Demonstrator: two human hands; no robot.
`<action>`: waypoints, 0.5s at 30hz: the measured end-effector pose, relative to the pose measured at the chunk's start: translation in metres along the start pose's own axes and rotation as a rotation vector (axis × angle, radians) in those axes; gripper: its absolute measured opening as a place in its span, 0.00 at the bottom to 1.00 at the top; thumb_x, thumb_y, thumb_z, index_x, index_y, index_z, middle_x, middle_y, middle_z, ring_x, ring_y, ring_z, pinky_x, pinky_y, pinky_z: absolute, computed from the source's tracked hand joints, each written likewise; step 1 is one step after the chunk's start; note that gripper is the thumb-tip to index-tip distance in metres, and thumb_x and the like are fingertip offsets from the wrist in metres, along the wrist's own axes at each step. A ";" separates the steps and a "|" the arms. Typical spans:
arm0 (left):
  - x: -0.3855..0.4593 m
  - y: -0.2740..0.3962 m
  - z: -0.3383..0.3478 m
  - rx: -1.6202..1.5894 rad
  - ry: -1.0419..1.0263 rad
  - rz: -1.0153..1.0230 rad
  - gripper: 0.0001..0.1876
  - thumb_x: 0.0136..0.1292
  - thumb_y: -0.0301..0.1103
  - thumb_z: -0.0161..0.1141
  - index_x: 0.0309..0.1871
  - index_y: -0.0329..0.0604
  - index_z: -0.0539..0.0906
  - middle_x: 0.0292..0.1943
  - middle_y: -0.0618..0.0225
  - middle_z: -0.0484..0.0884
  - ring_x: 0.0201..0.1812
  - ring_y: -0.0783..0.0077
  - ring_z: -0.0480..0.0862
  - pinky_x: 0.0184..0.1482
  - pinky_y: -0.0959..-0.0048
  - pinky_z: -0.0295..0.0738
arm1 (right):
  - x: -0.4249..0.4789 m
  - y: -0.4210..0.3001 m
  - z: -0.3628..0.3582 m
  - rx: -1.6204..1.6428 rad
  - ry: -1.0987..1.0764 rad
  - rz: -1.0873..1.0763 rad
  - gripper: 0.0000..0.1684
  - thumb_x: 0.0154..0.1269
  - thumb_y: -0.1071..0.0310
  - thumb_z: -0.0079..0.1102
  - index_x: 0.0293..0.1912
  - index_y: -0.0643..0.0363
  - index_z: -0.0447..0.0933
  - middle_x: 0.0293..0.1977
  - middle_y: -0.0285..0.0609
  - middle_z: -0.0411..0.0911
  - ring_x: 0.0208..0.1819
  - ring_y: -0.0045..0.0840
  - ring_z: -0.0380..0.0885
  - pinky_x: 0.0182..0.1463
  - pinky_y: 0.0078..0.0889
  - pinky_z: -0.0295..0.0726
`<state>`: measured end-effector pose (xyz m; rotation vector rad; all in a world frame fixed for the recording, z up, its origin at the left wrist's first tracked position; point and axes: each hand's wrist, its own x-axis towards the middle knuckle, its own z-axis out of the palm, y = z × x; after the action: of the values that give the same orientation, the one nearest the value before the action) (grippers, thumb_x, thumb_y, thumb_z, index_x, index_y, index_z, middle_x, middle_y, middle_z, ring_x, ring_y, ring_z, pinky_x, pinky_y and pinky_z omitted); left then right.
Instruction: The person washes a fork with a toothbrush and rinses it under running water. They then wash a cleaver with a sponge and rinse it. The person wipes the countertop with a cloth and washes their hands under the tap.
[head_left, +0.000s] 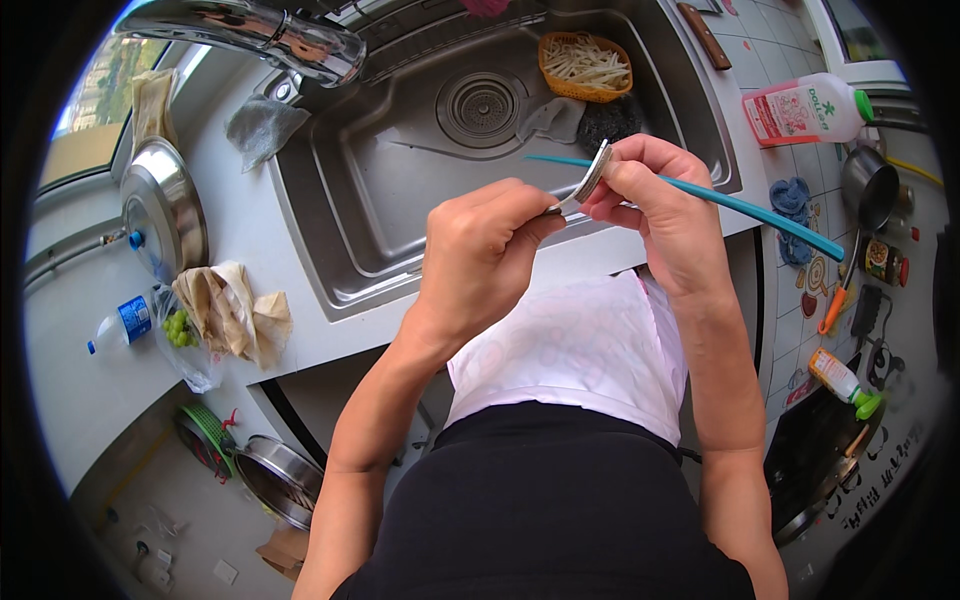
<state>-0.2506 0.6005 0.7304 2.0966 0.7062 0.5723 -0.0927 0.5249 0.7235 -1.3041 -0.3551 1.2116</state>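
Observation:
Over the front edge of the steel sink (390, 202), my left hand (480, 247) is closed on one end of a small curved metal piece (589, 184), perhaps cutlery. The fingers of my right hand (660, 195) pinch its other end and also hold a long, thin teal stick (757, 210), which slants across the palm. Beyond the hands, a yellow basket (577, 91) of pale cut strips (585, 62) stands in the sink. A grey cloth (555, 118) and a dark scouring pad (611, 120) lie beside it, near the drain strainer (482, 109).
The chrome faucet (300, 45) overhangs the sink's back left. Left are a steel pot lid (169, 210), beige cloths (232, 307), grapes (180, 328) and a plastic bottle (124, 324). Right are a wooden-handled knife (705, 36), a bottle of pink liquid (806, 109) and a ladle (870, 187).

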 end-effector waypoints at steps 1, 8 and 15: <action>0.000 0.000 0.001 -0.003 0.004 -0.003 0.05 0.50 0.18 0.64 0.29 0.35 0.79 0.22 0.61 0.78 0.22 0.60 0.77 0.24 0.69 0.69 | -0.001 0.000 0.000 0.007 0.002 -0.006 0.03 0.59 0.75 0.56 0.31 0.64 0.77 0.25 0.38 0.80 0.26 0.16 0.80 0.33 0.17 0.82; 0.001 0.000 0.004 -0.003 0.010 0.007 0.05 0.50 0.20 0.64 0.29 0.36 0.79 0.23 0.62 0.78 0.23 0.60 0.77 0.25 0.68 0.70 | -0.005 0.003 0.002 -0.063 0.004 -0.102 0.04 0.52 0.79 0.59 0.30 0.63 0.76 0.25 0.35 0.77 0.26 0.14 0.77 0.32 0.17 0.79; 0.000 -0.004 0.002 0.064 -0.029 0.087 0.06 0.49 0.17 0.64 0.31 0.35 0.80 0.22 0.62 0.76 0.22 0.64 0.75 0.25 0.72 0.68 | -0.002 -0.005 -0.002 -0.127 0.028 -0.063 0.04 0.56 0.75 0.54 0.29 0.63 0.77 0.23 0.37 0.78 0.26 0.15 0.78 0.32 0.18 0.78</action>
<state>-0.2504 0.6017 0.7261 2.1995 0.6269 0.5724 -0.0895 0.5227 0.7275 -1.4068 -0.4557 1.1314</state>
